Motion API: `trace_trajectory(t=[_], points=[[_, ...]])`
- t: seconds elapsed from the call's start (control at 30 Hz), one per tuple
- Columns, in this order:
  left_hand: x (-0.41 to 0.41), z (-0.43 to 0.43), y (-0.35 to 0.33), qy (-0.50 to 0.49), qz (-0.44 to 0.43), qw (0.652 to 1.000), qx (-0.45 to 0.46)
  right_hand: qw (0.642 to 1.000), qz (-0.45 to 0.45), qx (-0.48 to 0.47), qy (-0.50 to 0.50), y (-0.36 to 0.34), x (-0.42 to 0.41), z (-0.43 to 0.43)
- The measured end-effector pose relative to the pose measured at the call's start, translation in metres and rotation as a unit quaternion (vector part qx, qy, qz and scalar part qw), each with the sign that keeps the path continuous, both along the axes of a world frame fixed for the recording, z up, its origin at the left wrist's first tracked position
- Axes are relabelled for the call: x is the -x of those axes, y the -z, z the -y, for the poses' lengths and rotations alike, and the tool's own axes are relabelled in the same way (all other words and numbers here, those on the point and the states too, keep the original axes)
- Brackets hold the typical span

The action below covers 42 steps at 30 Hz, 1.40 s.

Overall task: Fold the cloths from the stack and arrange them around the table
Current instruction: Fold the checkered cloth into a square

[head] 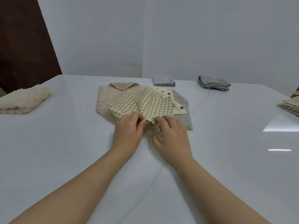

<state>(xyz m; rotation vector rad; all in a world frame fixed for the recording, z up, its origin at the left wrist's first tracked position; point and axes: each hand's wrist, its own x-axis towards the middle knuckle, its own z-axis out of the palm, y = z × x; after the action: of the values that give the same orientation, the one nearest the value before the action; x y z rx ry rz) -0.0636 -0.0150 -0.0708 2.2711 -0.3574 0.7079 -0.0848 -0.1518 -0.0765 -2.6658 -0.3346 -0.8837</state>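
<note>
Lifting the checked cloth [142, 102] off the stack [105, 102] looks to be the step in hand. To do it well:
- Take that layer alone, so the dotted cloth [163, 92] under it does not drag.
- Slide the hands apart along the near hem to its corners.
- Smooth out the bunch, then fold so the edges meet square.

Sweep, left to right:
- **9 o'clock:** cream cloth [24, 101], folded, on the desk [64, 151].
- **Left hand [129, 128]:** fingers [140, 120] curled narrow, pinching the checked cloth's near hem at the stack's 6 o'clock edge.
- **Checked cloth:** on top of the stack at 12. Far part flat, near hem raised and puckered.
- **Right hand [171, 136]:** fingers [163, 121] bent down onto the same bunched hem, just beside the left hand, thumb spread apart from them over the desk. It reads as a grip, though the fingertips are buried in fabric.
- **1 o'clock:** speckled cloth [164, 80] and grey cloth [213, 83], both folded.
- **3 o'clock:** another folded pile [290, 105], cut by the frame.
</note>
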Motion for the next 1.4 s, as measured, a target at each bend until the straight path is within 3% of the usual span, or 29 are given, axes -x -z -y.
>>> trace_trajectory(t=[0.23,0.33,0.4,0.47,0.6,0.8,0.97,1.1,1.17,1.27,1.4], points=[[0.037,0.003,0.003,0.07,-0.046,0.996,0.022,1.0,-0.017,-0.024,-0.001,0.005,0.017,0.002],[0.031,-0.008,0.007,0.07,-0.02,0.993,-0.09,1.0,-0.015,-0.012,-0.001,0.005,0.008,0.005],[0.018,-0.018,0.01,0.025,-0.019,0.984,-0.174,1.0,-0.016,-0.019,-0.003,0.005,-0.001,0.008],[0.005,-0.028,0.008,-0.051,-0.042,0.979,-0.194,0.999,-0.03,-0.039,0.007,0.004,-0.012,0.01],[-0.02,-0.041,0.006,-0.142,-0.097,0.971,-0.167,0.997,-0.074,-0.025,0.027,0.003,-0.031,0.014],[-0.03,-0.043,0.004,-0.065,-0.102,0.988,-0.096,0.993,-0.098,-0.06,0.027,0.003,-0.044,0.018],[-0.02,-0.053,0.002,-0.027,-0.128,0.988,0.077,0.974,-0.097,-0.204,0.002,-0.003,-0.038,0.024],[-0.015,-0.065,-0.001,0.011,-0.168,0.967,0.189,0.961,-0.137,-0.241,-0.024,-0.009,-0.03,0.025],[-0.013,-0.063,-0.002,-0.002,-0.162,0.973,0.163,0.959,-0.177,-0.222,-0.022,-0.009,-0.029,0.023],[-0.007,-0.056,-0.003,-0.004,-0.168,0.985,0.032,0.959,-0.215,-0.186,-0.002,-0.009,-0.025,0.023],[-0.005,-0.053,0.0,0.003,-0.167,0.985,-0.045,0.97,-0.169,-0.175,0.001,-0.009,-0.015,0.025]])
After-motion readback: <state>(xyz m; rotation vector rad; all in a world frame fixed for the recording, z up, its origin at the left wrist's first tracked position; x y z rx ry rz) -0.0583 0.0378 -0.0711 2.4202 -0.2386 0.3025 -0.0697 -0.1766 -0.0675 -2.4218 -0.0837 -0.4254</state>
